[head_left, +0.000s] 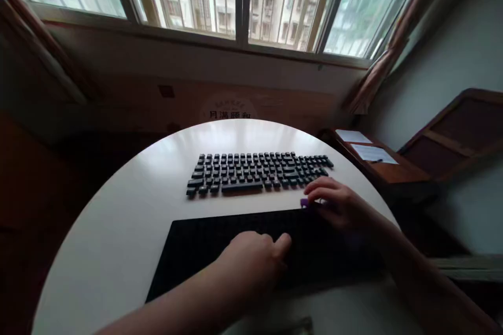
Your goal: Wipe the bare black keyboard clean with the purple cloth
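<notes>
One right grip: held purple item.
Left grip: over black panel, contents I couldn't tell.
Keycaps: lay beyond.

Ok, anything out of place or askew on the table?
Yes: the black keys stand in keyboard layout straight on the white table. It looks odd because bare tabletop shows between them, with no casing around. The dark board lies apart, nearer the person. Nothing looks spilled.

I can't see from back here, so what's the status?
Left hand over black board, grip hidden. Right hand at purple item, hold unclear. Hands block part of board; keycaps beyond.
</notes>
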Motion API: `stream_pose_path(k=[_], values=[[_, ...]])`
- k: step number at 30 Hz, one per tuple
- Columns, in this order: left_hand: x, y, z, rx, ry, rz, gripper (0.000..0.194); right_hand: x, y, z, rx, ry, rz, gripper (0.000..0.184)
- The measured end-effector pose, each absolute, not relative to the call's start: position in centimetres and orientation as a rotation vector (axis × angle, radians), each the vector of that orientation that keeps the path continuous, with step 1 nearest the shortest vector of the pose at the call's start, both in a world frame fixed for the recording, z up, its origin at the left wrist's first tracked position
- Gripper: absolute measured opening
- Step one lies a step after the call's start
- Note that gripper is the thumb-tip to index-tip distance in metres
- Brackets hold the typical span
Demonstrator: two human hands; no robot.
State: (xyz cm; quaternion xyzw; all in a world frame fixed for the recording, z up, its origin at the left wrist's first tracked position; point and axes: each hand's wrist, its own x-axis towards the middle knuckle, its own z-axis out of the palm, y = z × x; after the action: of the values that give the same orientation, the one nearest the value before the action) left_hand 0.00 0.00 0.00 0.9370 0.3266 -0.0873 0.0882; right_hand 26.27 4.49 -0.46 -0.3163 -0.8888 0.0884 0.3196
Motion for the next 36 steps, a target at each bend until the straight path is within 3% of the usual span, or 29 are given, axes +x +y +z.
stream_pose_path(k=[7,19,31,36], values=[[-0.1,-0.2,0.5,2.698,1.051,-0.246,0.029,29.4,4.7,0.5,-0.93,-1.999,-0.045,0.018],[-0.2,-0.2,0.6,2.689,1.057,-0.222,0.029,27.7,5.1,-0.4,-1.038,-2.5,0.269,0.014],[-0.3,-0.2,0.1,2.701,1.047,-0.171,0.032,25.1,4.0,1.0,-1.179,-2.795,0.175,0.017],[-0.2,-0.1,0.4,2.692,1.055,-0.191,0.03,25.7,4.3,0.5,-1.088,-2.732,0.355,0.014]])
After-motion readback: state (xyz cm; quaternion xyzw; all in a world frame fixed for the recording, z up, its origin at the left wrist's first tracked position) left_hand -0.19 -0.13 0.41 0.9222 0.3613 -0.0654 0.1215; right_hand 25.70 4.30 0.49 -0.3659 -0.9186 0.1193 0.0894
